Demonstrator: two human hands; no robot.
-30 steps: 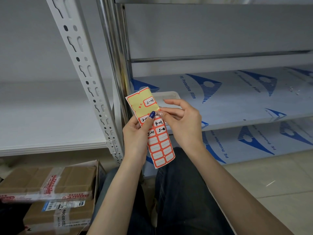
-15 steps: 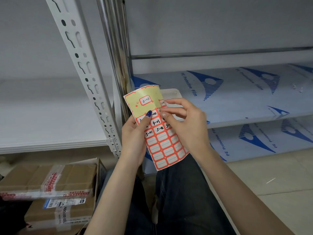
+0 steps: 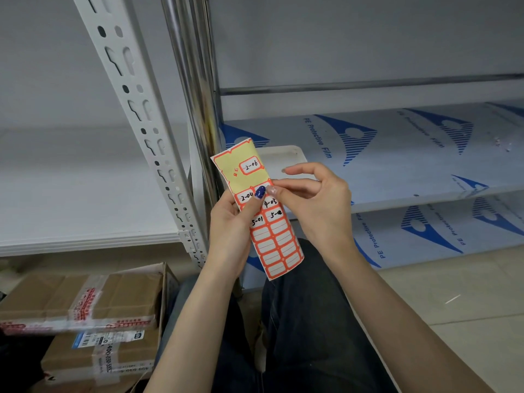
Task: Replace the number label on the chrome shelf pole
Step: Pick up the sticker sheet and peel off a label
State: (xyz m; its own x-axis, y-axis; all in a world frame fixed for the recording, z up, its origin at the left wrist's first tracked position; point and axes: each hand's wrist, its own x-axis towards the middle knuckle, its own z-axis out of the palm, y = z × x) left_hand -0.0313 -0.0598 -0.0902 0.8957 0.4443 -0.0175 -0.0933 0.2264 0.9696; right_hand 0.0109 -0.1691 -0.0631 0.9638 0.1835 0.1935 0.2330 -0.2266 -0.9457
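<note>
Pinching at a handwritten label on the orange-bordered label sheet (image 3: 279,243), the right hand (image 3: 317,205) is pressing its thumb and a fingertip together at the sheet's right edge, with its forefinger lifting free above. The left hand (image 3: 228,234) is gripping the sheet's left side, its blue-nailed thumb pressing on the front. The sheet is standing upright just in front of the chrome shelf pole (image 3: 192,89). A white slotted upright (image 3: 133,103) is standing to the pole's left, film-covered shelves (image 3: 397,154) are stretching away right, and taped cardboard boxes (image 3: 85,302) are sitting at lower left.
</note>
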